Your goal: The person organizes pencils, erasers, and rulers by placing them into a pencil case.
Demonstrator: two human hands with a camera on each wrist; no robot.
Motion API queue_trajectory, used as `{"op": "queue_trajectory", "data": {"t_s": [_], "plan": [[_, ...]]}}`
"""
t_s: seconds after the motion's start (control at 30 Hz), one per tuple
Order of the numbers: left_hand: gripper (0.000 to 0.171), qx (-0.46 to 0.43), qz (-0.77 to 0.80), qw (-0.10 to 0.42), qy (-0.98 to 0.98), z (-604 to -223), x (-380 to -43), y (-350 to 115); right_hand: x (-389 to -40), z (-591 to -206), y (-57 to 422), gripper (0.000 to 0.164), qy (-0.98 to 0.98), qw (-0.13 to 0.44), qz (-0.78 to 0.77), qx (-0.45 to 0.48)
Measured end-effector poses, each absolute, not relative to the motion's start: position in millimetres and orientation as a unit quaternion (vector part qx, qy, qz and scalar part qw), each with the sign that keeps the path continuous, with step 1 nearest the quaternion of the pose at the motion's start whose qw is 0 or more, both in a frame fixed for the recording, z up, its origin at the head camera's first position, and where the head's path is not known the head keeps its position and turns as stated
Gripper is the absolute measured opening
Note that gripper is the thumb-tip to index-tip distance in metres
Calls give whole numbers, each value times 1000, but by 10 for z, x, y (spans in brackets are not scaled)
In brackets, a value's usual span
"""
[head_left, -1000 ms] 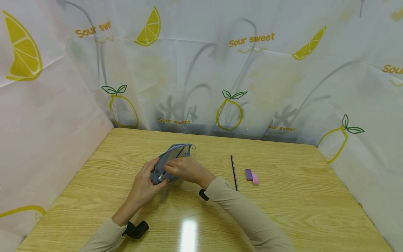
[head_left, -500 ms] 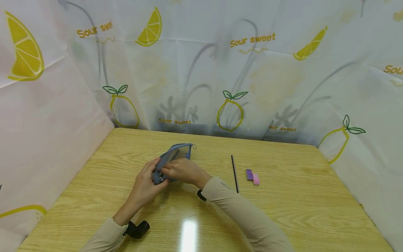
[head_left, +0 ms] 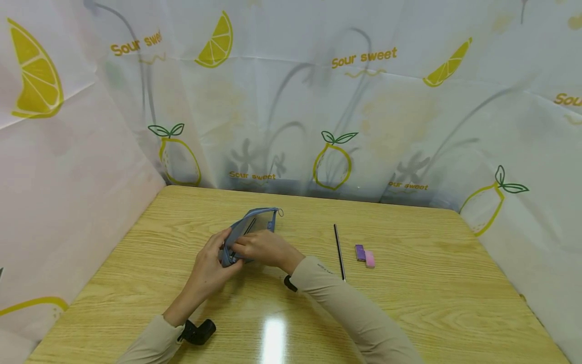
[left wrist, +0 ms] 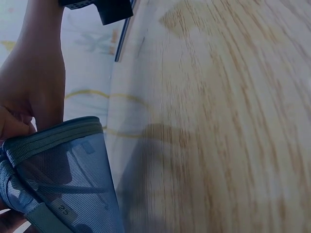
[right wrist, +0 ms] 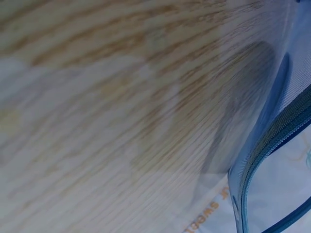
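Observation:
My left hand point(head_left: 208, 265) grips the near end of a blue mesh pencil case point(head_left: 236, 231), tilted above the table with its zip open. My right hand point(head_left: 268, 247) reaches into the opening, fingers curled around a dark pencil point(head_left: 251, 225) that shows partly inside. In the left wrist view, the right hand point(left wrist: 39, 73) dips past the zip into the mesh pencil case point(left wrist: 87, 160); the mesh blurs its fingertips. At the right edge of the right wrist view curves the case's zip edge point(right wrist: 255, 155); no hand shows there.
Another dark pencil point(head_left: 338, 247) lies on the wooden table point(head_left: 432, 303), right of the hands. Beside it are a purple block point(head_left: 359, 253) and a pink block point(head_left: 370, 259), side by side. A lemon-printed sheet point(head_left: 291, 101) stands behind the table.
My right hand has moved slightly left and deeper into the pencil case, and the pencil has slid down inside. The left hand keeps its grip, nearly still.

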State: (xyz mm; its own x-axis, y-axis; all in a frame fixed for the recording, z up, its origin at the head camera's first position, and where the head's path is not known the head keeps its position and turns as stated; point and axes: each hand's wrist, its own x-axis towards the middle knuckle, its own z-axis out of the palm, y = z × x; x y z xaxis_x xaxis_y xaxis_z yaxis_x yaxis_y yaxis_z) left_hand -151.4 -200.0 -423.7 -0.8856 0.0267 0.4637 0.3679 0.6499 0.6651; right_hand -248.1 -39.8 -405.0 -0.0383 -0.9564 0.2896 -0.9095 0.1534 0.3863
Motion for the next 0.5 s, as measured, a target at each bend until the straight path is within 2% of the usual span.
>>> {"op": "queue_trajectory", "data": {"t_s": [0.5], "plan": [[71,-115,-406,216,-880,-4234,-1506,-1994,-2458,-4027,-373,21,-729,239,-48,640]]}}
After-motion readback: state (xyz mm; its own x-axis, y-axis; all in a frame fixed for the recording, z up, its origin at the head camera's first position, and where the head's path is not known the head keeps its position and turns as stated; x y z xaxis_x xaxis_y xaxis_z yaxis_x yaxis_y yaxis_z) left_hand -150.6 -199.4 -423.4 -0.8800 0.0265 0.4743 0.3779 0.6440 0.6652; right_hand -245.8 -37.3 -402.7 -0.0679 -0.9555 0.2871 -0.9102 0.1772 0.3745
